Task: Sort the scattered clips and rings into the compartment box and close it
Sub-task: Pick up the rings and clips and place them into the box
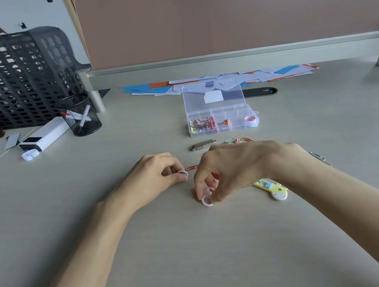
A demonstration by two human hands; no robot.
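While the left hand [156, 173] pinches a pale lilac plastic ring [183, 173] mid-frame, the right hand [232, 168] has its grip closed on a pink plastic ring [207, 202] on the worktop [176, 257].

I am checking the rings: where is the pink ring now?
Head view, near centre: the right hand pinches the pink ring, between a red paper clip and the yellow giraffe-shaped object.

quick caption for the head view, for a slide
Sorting rings: left hand pinches a pale ring, right hand pinches a pink ring, open box beyond.

Compartment box [222, 120] behind paper clips [236, 140]
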